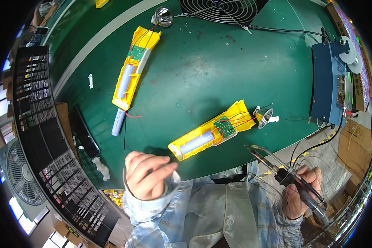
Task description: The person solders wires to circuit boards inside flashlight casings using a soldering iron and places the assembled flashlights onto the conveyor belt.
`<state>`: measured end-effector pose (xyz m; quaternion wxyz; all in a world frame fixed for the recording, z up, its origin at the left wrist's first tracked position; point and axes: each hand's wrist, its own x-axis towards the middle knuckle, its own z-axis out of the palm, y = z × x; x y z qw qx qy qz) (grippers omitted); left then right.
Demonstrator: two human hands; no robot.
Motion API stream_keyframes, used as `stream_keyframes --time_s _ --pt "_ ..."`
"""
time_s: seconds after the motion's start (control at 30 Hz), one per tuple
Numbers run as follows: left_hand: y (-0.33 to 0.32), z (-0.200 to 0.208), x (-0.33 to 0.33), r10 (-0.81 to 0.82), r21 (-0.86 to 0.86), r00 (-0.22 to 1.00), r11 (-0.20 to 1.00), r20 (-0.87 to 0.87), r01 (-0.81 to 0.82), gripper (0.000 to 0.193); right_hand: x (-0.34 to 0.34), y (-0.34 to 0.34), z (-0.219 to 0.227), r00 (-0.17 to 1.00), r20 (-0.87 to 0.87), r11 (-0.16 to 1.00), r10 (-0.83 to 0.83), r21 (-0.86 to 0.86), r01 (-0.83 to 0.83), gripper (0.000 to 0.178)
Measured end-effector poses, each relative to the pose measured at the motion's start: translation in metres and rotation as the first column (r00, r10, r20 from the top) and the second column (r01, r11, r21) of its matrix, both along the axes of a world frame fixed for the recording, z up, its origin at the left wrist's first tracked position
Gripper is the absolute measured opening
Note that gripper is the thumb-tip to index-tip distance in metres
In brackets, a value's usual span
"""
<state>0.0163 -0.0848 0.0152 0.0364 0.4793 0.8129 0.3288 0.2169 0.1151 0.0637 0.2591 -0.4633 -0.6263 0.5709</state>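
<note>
My right hand (pixel 302 194) grips a soldering iron (pixel 286 177) with a thin feed tube beside its barrel. Its tip points up and left, apart from the nearer yellow flashlight housing (pixel 186 153). Inside that open half-shell lie a lavender battery cell (pixel 197 141) and a green circuit board (pixel 224 127); red and black wires run to a round reflector (pixel 265 118). My left hand (pixel 149 175) is at the housing's lower left end, fingers loosely bent and apart, with nothing visible in them. Whether a fingertip touches the shell I cannot tell.
Farther off lies a second yellow housing (pixel 122 99) with a loose cell (pixel 118 122) at its end and a wired reflector (pixel 164 17). A black fan (pixel 219 10) stands at the back, a blue solder-feed machine (pixel 324 82) at right. Black racks (pixel 33 107) line the left.
</note>
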Motion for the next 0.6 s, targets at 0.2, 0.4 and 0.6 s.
stream_keyframes --time_s 0.2,0.4,0.6 --pt "-0.019 -0.024 0.001 -0.191 -0.11 0.965 0.979 -0.179 0.173 0.03 0.004 -0.002 0.001 1.0 0.015 0.999 0.004 -0.043 -0.003 0.032" --pt "0.004 -0.018 0.012 -0.244 0.022 0.927 0.965 -0.286 0.261 0.024 0.005 -0.002 0.004 0.993 -0.118 0.986 0.02 -0.161 -0.039 0.028" --pt "0.045 -0.014 -0.004 -0.254 0.177 0.966 0.954 0.042 0.243 0.028 0.009 0.001 -0.012 0.936 -0.342 0.956 -0.081 -0.294 -0.025 0.023"
